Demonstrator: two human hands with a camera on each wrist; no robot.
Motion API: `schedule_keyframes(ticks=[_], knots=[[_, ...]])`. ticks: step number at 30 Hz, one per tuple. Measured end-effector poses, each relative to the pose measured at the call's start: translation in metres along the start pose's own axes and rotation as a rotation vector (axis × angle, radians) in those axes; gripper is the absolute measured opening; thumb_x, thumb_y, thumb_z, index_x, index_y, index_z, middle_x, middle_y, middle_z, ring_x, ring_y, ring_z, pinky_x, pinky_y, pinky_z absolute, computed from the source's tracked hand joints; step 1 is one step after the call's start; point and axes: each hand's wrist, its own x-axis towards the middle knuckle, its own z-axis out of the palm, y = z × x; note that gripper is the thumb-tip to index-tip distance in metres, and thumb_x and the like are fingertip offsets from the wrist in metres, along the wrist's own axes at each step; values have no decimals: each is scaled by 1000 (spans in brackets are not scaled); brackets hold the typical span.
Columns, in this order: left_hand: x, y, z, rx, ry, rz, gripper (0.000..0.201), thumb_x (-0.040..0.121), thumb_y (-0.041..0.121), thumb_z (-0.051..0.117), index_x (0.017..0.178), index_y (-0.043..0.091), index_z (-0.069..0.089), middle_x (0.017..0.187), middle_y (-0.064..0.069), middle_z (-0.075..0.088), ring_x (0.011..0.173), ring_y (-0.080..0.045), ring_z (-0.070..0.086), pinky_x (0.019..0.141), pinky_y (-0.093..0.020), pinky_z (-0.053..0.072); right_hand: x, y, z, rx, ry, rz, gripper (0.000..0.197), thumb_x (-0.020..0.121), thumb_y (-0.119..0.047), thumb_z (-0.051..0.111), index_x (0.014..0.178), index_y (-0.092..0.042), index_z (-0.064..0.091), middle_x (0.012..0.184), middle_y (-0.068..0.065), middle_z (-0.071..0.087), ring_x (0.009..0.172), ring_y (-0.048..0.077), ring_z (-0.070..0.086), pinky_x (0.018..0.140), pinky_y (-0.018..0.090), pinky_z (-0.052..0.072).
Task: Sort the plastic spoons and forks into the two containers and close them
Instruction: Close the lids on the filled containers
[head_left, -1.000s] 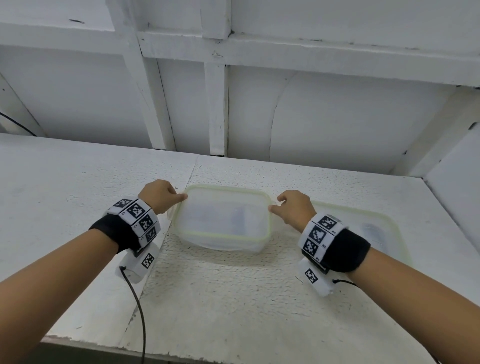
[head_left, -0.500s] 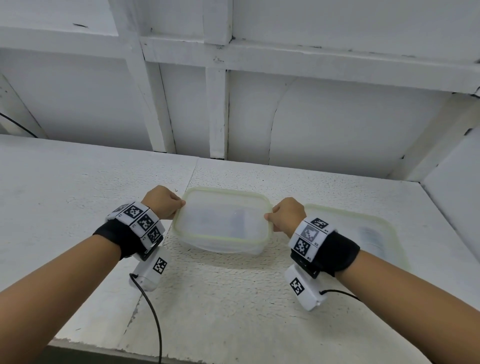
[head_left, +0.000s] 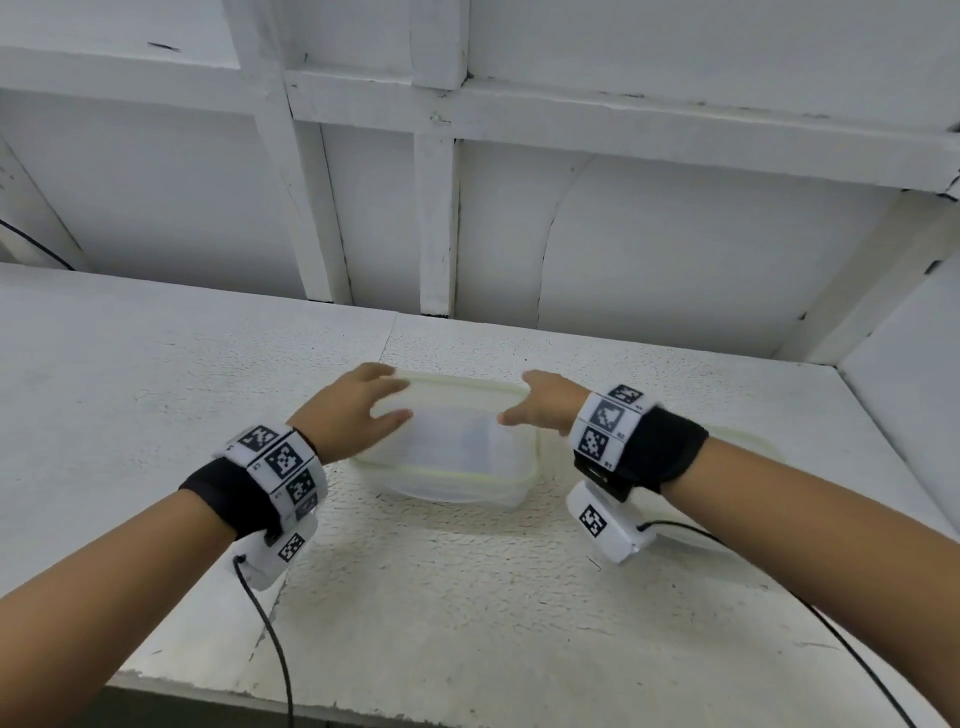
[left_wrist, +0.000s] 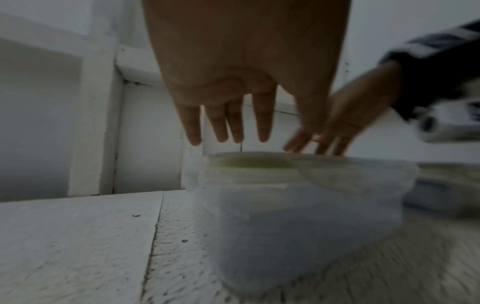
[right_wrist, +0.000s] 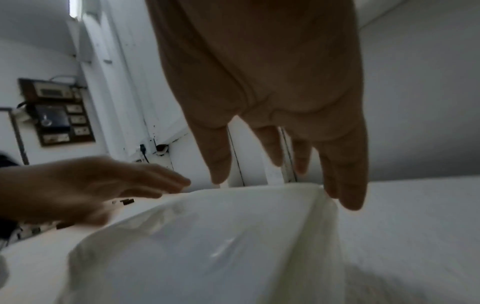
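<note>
Container (head_left: 447, 457) lidded on rough white table (head_left: 467, 597), white panelled wall (head_left: 675, 234) behind; both grips spread, seemingly over lid

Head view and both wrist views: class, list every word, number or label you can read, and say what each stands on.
None can be read.
Left wristband: black-and-white square code markers, tiny characters beside them, too small.
Right wristband: the same, too small.
Wall panel: blurred.
Container lid: no print visible.
</note>
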Motion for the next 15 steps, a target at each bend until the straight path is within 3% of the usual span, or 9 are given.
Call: schedule_keyframes(ticks=[3,4,8,11,15], knots=[[-13,8,8,92,-263,142,95,65,73,50,145,24,31,155,5,16,141,-12,18,113,-26,18,16,-23,-8,-219,-57,-158,69,94,-36,52,149,-10,18,156,7,20,142,23,22,112,31,21],[-14,10,12,170,-303,159,101,64,75,49,147,24,24,157,6,10,143,-11,13,114,-26,17,23,-29,-9,-267,-73,-188,67,96,-36,49,149,-10,18,156,5,19,143,21,19,113,31,17],[-16,8,23,235,-197,184,88,78,60,59,148,26,17,158,8,3,144,-12,10,115,-29,20,45,-40,-6,-372,-151,-250,56,99,-37,40,145,-8,29,152,6,30,140,21,28,112,31,20],[-19,10,27,229,-180,167,84,81,58,57,148,27,16,158,10,0,145,-9,5,115,-27,12,57,-39,0,-372,-162,-273,49,98,-34,44,138,-6,43,143,9,43,131,23,40,105,30,30],[-18,10,30,203,-184,179,84,82,55,57,148,24,16,158,6,1,145,-10,2,116,-29,4,63,-38,1,-361,-151,-297,46,96,-32,48,133,-4,49,135,11,52,123,25,48,99,30,35]])
